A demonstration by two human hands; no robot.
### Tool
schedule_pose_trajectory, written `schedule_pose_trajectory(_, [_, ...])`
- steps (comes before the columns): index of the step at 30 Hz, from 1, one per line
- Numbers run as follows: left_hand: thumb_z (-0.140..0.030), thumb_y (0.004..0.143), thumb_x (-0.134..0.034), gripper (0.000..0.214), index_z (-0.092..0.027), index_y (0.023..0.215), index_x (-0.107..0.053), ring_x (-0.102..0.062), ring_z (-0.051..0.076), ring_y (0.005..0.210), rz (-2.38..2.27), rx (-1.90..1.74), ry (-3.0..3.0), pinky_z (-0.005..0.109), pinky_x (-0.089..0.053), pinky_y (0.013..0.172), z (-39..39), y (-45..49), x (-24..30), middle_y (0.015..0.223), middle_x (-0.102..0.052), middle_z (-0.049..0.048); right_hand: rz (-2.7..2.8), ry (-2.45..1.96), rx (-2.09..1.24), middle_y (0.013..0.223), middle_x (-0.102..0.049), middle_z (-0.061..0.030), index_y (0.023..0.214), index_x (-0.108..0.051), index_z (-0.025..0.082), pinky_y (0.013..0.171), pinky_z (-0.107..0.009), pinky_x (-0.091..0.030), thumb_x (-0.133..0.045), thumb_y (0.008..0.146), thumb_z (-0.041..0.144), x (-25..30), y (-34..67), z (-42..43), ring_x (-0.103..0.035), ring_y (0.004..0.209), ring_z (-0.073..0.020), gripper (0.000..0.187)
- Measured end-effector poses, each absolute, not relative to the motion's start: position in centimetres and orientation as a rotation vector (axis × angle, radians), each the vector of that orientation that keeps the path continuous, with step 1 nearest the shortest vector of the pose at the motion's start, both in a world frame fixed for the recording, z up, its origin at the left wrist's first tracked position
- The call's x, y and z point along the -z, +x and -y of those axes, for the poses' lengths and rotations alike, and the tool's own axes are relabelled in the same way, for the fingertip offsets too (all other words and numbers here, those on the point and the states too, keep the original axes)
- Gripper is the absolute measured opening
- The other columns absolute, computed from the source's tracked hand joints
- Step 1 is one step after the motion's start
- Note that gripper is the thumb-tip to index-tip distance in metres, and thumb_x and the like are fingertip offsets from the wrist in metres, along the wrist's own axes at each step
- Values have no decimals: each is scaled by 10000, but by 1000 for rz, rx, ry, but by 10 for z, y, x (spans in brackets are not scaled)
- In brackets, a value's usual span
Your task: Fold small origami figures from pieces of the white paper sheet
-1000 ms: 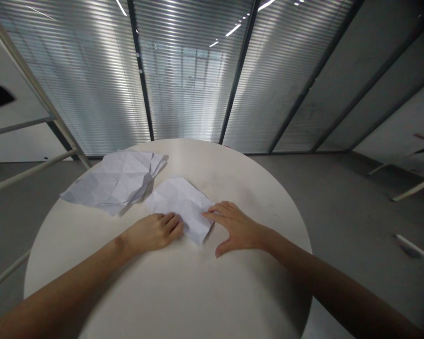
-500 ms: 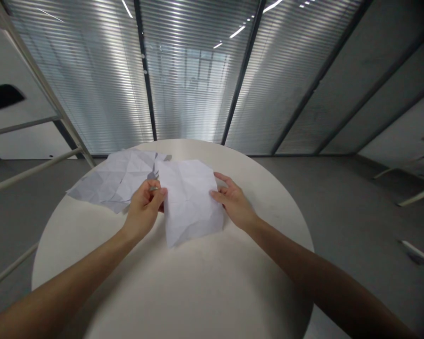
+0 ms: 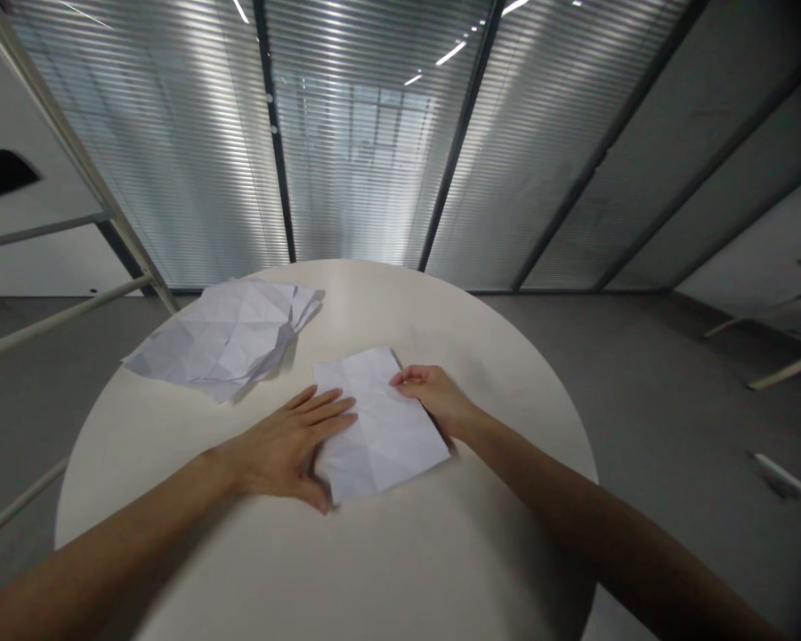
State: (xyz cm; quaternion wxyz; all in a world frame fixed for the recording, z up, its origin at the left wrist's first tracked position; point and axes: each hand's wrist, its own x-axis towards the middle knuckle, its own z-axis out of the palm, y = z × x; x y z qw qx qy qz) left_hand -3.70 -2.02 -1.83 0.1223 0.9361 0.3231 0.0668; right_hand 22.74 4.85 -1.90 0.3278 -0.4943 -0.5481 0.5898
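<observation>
A creased white sheet of paper (image 3: 382, 425) lies flat on the round white table (image 3: 400, 552) in front of me. My left hand (image 3: 292, 445) rests flat on the sheet's left edge with the fingers stretched out. My right hand (image 3: 431, 394) sits at the sheet's right edge, fingers curled and pressed together on the paper's border.
A loose pile of crumpled white sheets (image 3: 227, 336) lies at the table's far left. Glass walls with blinds (image 3: 374, 142) stand behind the table. White rails (image 3: 60, 312) run along the left, and grey floor (image 3: 674, 392) lies to the right.
The sheet was lifted and turned upright between both hands half a second ago. Now it lies flat again, with my left hand spread on it and my right hand at its edge.
</observation>
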Motion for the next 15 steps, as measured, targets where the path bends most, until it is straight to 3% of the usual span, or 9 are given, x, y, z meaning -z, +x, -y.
schedule_pose_trajectory(3, [-609, 693, -634, 919, -248, 1448, -255, -262, 317, 1377, -945, -238, 2767, 543, -170, 1124, 21, -36, 18, 1494, -311, 96, 1217, -1377, -1718, 600, -605, -12, 750, -645, 145, 468, -223, -392, -602, 613, 132, 16, 227, -48, -524, 508, -117, 144])
schedule_pose_trajectory(5, [-439, 786, -599, 688, -240, 1400, -360, -398, 281, 1309, -1006, -337, 2786, 499, -283, 1093, 22, -35, 19, 1416, -447, 86, 1198, -1371, -1761, 653, -638, -48, 771, -667, 127, 509, -246, -434, -562, 624, 103, 14, 229, -47, -560, 552, -135, 183])
schedule_pose_trajectory(8, [-197, 839, -486, 417, -239, 1250, -540, -565, 224, 1137, -1061, -495, 2813, 423, -435, 972, 21, -34, 24, 1235, -612, 74, 1486, -1332, -1693, 781, -663, -87, 899, -685, 122, 604, -297, -487, -505, 661, 91, 12, 236, -45, -604, 644, -162, 301])
schedule_pose_trajectory(10, [-182, 827, -481, 379, -224, 1187, -590, -601, 228, 1071, -1060, -553, 2814, 414, -478, 906, 20, -36, 26, 1171, -645, 87, 1872, -1224, -1474, 986, -647, -118, 1004, -674, 149, 710, -351, -505, -525, 683, 106, 10, 246, -43, -624, 803, -197, 356])
schedule_pose_trajectory(13, [-249, 813, -519, 361, -203, 1158, -614, -618, 245, 1018, -1072, -636, 2750, 407, -499, 866, 18, -40, 26, 1109, -668, 105, 2375, -928, -1001, 1348, -460, -118, 1158, -615, 216, 956, -443, -414, -584, 690, 113, 5, 261, -42, -479, 1188, -261, 481])
schedule_pose_trajectory(15, [-259, 827, -508, 335, -203, 1133, -632, -625, 232, 975, -1071, -716, 2666, 378, -502, 848, 17, -41, 25, 1054, -682, 104, 2530, -839, -829, 1449, -344, -94, 1237, -558, 247, 1045, -470, -323, -603, 705, 122, 3, 267, -41, -341, 1315, -268, 549])
